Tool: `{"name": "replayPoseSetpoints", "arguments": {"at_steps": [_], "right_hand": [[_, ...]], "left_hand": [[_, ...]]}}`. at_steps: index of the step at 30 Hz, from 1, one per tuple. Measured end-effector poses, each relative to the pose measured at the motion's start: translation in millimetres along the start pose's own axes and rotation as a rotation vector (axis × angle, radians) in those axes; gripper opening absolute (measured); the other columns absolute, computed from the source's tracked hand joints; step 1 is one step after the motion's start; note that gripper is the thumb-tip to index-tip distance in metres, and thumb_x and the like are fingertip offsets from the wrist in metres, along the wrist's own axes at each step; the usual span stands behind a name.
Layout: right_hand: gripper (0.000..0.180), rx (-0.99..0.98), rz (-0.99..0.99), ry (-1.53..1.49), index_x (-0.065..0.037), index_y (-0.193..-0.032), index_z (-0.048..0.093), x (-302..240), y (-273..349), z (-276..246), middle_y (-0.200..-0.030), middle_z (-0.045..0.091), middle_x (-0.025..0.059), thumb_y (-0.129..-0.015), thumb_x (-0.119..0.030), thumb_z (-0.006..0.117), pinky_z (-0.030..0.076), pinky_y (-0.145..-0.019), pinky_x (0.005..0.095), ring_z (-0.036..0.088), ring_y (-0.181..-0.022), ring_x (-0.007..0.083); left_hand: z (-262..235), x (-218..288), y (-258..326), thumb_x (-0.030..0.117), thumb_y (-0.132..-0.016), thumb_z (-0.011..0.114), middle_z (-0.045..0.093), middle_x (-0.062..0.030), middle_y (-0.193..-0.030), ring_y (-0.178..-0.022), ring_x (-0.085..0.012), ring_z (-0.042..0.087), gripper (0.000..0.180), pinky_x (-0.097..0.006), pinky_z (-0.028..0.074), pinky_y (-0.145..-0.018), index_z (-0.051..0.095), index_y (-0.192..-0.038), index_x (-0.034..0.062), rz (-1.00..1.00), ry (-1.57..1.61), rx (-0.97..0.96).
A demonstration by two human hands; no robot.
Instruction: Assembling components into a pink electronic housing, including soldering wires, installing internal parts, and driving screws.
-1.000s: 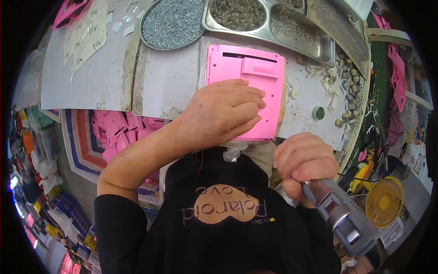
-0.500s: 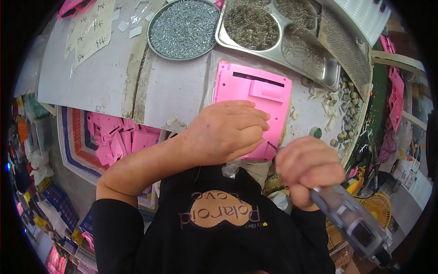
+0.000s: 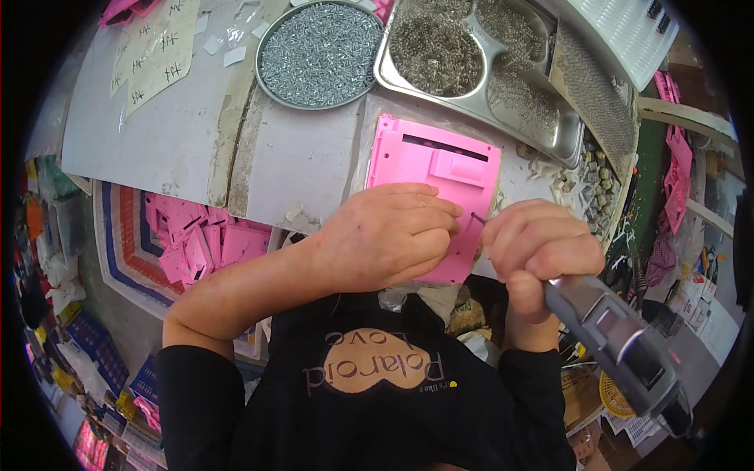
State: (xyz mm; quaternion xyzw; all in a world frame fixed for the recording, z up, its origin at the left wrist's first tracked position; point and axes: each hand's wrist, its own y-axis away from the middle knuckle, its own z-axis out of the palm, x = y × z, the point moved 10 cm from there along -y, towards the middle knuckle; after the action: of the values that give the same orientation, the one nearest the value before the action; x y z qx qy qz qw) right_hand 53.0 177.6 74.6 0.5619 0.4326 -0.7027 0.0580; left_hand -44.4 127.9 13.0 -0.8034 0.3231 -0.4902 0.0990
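- Left grip (image 3: 393, 235), flat and unclamped, is partly hiding the central pink panel (image 3: 397, 169).
- Right grip (image 3: 542, 243) is clamping a grey driver (image 3: 616, 334), tip (image 3: 479, 218) perhaps touching.
- Metal tray (image 3: 492, 50) is crowding upper centre.

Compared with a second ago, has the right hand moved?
Yes: judged against the round tray, the right hand has moved forward, nearer to it, along the right side of the pink panel.

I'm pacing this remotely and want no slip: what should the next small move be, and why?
Probably settle the bit squarely before driving: the right hand grips the grey power driver with the bit at the pink panel's right side, seating unclear, while the left hand lies across the panel, seemingly steadying it.
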Motion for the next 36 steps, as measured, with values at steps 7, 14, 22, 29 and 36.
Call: {"name": "replayPoseSetpoints", "arguments": {"at_steps": [7,14,22,29,36], "right_hand": [[0.025,0.066,-0.023,-0.17,-0.005,-0.092,0.048,3.8,-25.6,-28.7,-0.062,0.055,0.0075,-0.086,0.0,0.071,0.052,-0.05,0.0362,0.053,-0.048,0.0197],[0.025,0.114,0.064,-0.129,-0.005,-0.1,0.044,43.6,-40.5,-39.6,-0.07,0.054,0.0071,-0.091,-0.001,0.067,0.05,-0.054,0.0335,0.052,-0.056,0.0153],[0.024,0.004,0.103,-0.109,-0.006,-0.11,0.05,41.5,-54.1,-36.4,-0.062,0.049,0.0003,-0.097,-0.015,0.067,0.044,-0.054,0.0321,0.046,-0.051,0.0126],[0.023,0.019,0.074,-0.105,-0.003,-0.104,0.05,47.3,-42.2,-35.4,-0.066,0.053,0.0052,-0.092,-0.006,0.069,0.048,-0.056,0.032,0.053,-0.056,0.0151],[0.023,-0.01,0.169,-0.274,-0.003,-0.104,0.055,48.5,-61.6,-39.7,-0.068,0.056,0.0048,-0.089,-0.005,0.072,0.048,-0.055,0.032,0.054,-0.058,0.0161]], "left_hand": [[-3.3,1.1,2.4,0.008,-0.08,0.074,0.072,-0.0105,-0.107,-0.105,-0.0275,0.071,0.013,-0.041,0.058,-0.092,0.062,-0.081,0.0042,-0.011,-0.006,0.019],[-0.8,-0.2,2.5,0.009,-0.08,0.074,0.071,-0.0097,-0.109,-0.109,-0.0264,0.07,0.013,-0.042,0.056,-0.095,0.062,-0.084,0.0048,-0.013,0.021,0.004],[-1.0,-1.2,3.1,0.01,-0.08,0.074,0.071,-0.0089,-0.109,-0.11,-0.0266,0.069,0.014,-0.041,0.055,-0.098,0.063,-0.088,0.0051,-0.044,0.021,0.024],[-3.0,-0.3,1.1,0.011,-0.081,0.074,0.071,-0.0076,-0.108,-0.11,-0.0259,0.069,0.014,-0.041,0.055,-0.099,0.063,-0.088,0.0055,-0.034,0.04,0.026],[-5.3,0.3,4.7,0.01,-0.082,0.075,0.072,-0.009,-0.11,-0.109,-0.0263,0.07,0.014,-0.042,0.054,-0.099,0.065,-0.09,0.0056,-0.059,0.048,0.039]]}}
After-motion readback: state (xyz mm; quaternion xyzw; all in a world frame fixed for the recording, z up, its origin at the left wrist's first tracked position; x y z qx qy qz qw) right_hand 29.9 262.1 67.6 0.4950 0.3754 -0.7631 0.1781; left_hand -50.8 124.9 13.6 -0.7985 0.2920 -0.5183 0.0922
